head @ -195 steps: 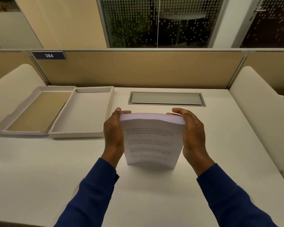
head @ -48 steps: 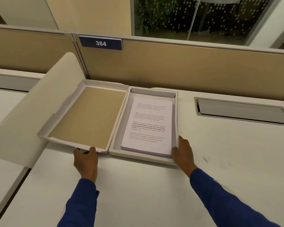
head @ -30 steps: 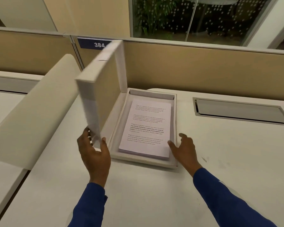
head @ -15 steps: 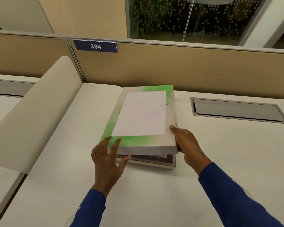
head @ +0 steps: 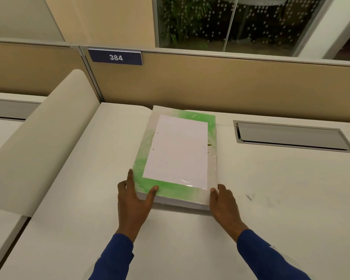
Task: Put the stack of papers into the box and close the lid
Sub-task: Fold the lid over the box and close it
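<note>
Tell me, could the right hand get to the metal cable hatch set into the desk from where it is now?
Probably yes. The right hand rests at the closed box's near right corner, and the desk between it and the cable hatch is bare, so nothing blocks a forward reach.

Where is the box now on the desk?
In the head view the closed box lies at the middle of the white desk, left of the recessed cable hatch and below the 384 sign, with a hand at each near corner.
</note>
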Action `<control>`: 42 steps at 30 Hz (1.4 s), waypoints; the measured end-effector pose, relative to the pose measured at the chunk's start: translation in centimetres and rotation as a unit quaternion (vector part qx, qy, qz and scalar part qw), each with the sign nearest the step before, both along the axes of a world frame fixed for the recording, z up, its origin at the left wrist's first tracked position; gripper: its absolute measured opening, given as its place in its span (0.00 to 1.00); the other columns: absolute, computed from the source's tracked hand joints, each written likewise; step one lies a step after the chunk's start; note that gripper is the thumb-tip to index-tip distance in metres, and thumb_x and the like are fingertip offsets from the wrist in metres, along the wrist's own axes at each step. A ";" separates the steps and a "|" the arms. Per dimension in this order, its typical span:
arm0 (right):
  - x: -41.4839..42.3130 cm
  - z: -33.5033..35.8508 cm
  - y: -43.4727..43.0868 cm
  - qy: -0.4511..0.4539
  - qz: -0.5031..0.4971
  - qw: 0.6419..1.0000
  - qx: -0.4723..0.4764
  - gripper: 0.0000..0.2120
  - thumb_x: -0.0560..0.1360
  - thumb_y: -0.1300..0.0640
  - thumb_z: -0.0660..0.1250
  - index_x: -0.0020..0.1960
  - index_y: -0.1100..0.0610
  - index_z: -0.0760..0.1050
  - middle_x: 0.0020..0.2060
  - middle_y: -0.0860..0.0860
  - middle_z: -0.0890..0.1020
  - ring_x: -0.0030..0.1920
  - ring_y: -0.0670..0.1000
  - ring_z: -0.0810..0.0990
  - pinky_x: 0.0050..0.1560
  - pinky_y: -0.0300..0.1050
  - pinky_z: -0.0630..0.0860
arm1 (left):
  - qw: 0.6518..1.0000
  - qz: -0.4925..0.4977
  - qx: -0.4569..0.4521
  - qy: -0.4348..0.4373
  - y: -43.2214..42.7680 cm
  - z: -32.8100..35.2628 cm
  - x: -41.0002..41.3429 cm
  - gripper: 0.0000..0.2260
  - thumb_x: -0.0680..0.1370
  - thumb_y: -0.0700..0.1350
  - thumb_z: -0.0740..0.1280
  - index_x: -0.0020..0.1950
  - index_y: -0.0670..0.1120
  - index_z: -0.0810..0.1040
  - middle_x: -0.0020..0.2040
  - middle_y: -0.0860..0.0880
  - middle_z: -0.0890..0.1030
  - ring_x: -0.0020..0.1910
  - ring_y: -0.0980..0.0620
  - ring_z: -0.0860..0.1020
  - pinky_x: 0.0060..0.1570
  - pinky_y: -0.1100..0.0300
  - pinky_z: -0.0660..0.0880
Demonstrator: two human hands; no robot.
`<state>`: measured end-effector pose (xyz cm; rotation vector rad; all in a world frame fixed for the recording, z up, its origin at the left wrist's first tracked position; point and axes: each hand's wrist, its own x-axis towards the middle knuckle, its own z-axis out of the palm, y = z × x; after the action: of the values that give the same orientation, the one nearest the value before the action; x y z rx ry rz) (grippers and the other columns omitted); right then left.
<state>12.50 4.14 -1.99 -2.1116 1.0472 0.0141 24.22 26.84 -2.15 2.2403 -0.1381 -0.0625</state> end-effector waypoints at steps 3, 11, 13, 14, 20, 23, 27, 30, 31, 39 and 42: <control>-0.7 -0.6 0.7 -0.002 0.009 1.000 0.008 0.20 0.85 0.49 0.53 0.74 0.55 0.65 0.54 0.54 0.74 0.47 0.53 0.74 0.50 0.46 0.72 | 1.000 -0.003 0.022 -0.007 0.1 -0.6 0.1 0.45 0.73 0.60 0.75 0.83 0.51 0.56 0.63 0.46 0.70 0.61 0.45 0.75 0.55 0.56 0.74; 0.9 -0.3 0.4 0.034 0.060 0.997 -0.033 0.37 0.82 0.39 0.55 0.82 0.44 0.37 0.56 0.54 0.70 0.45 0.52 0.73 0.46 0.46 0.73 | 0.997 -0.028 0.076 -0.010 0.6 -1.2 1.0 0.45 0.74 0.63 0.73 0.84 0.53 0.53 0.59 0.46 0.69 0.62 0.42 0.73 0.58 0.50 0.77; 1.6 -0.1 0.2 0.049 0.067 0.996 -0.045 0.39 0.81 0.37 0.56 0.82 0.45 0.38 0.60 0.56 0.70 0.45 0.52 0.73 0.46 0.45 0.74 | 0.996 -0.030 0.085 0.011 0.8 -1.6 1.3 0.46 0.74 0.64 0.72 0.84 0.52 0.52 0.56 0.47 0.69 0.61 0.42 0.73 0.58 0.48 0.77; 1.7 0.0 0.1 0.054 0.073 0.995 -0.051 0.39 0.81 0.36 0.56 0.82 0.46 0.38 0.60 0.56 0.70 0.45 0.52 0.72 0.46 0.44 0.73 | 0.995 -0.031 0.088 0.019 0.8 -1.8 1.3 0.46 0.74 0.64 0.72 0.84 0.52 0.52 0.56 0.47 0.69 0.61 0.42 0.73 0.58 0.48 0.77; 1.6 0.2 -0.4 0.085 0.121 0.986 -0.083 0.42 0.79 0.34 0.56 0.82 0.48 0.38 0.63 0.57 0.70 0.49 0.55 0.75 0.45 0.45 0.72 | 0.983 -0.044 0.180 0.012 0.4 -2.8 1.3 0.48 0.74 0.71 0.65 0.84 0.48 0.51 0.60 0.42 0.74 0.60 0.41 0.74 0.56 0.48 0.76; 3.2 0.8 -1.1 0.088 0.113 0.983 -0.113 0.43 0.78 0.32 0.56 0.82 0.52 0.45 0.69 0.58 0.68 0.66 0.60 0.72 0.56 0.52 0.76 | 0.967 -0.049 0.249 -0.019 0.0 -2.4 1.9 0.53 0.68 0.78 0.54 0.82 0.43 0.58 0.65 0.39 0.74 0.61 0.38 0.76 0.56 0.46 0.75; 7.0 1.2 -3.0 0.038 0.130 0.978 -0.156 0.46 0.77 0.31 0.56 0.83 0.55 0.42 0.82 0.58 0.50 0.78 0.63 0.58 0.72 0.60 0.67 | 0.960 -0.098 0.259 -0.038 -1.5 -1.8 4.6 0.54 0.69 0.79 0.51 0.84 0.47 0.47 0.84 0.39 0.46 0.81 0.35 0.55 0.76 0.39 0.59; 9.6 0.5 -4.7 0.047 0.175 0.969 -0.166 0.47 0.78 0.30 0.54 0.82 0.56 0.39 0.82 0.54 0.40 0.81 0.62 0.49 0.76 0.62 0.61 | 0.942 -0.165 0.289 -0.046 -2.9 -2.2 6.6 0.51 0.69 0.81 0.44 0.84 0.54 0.40 0.84 0.47 0.35 0.83 0.38 0.44 0.79 0.39 0.52; 10.1 0.1 -5.0 0.059 0.189 0.966 -0.163 0.47 0.78 0.30 0.53 0.82 0.57 0.39 0.82 0.53 0.39 0.82 0.61 0.48 0.77 0.62 0.61 | 0.934 -0.177 0.306 -0.044 -3.3 -2.4 6.9 0.51 0.68 0.82 0.41 0.84 0.54 0.40 0.84 0.48 0.36 0.83 0.38 0.43 0.79 0.38 0.53; 12.8 -1.3 -6.4 0.083 0.221 0.961 -0.143 0.46 0.79 0.31 0.54 0.82 0.56 0.36 0.81 0.49 0.34 0.81 0.64 0.51 0.74 0.62 0.66 | 0.926 -0.174 0.333 -0.027 -5.0 -3.1 8.8 0.47 0.73 0.78 0.50 0.84 0.55 0.39 0.84 0.50 0.35 0.83 0.37 0.44 0.74 0.39 0.62; 14.4 -1.1 -7.0 0.093 0.226 0.956 -0.162 0.46 0.79 0.31 0.53 0.82 0.57 0.36 0.81 0.50 0.34 0.72 0.64 0.66 0.67 0.58 0.72 | 0.925 -0.172 0.339 -0.021 -5.6 -2.9 9.8 0.47 0.73 0.78 0.50 0.84 0.55 0.39 0.84 0.50 0.34 0.83 0.36 0.45 0.75 0.40 0.61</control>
<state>26.87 -2.90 -3.11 -2.6541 0.6790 0.2869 33.98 21.21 -5.07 2.8811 -0.6126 -0.2896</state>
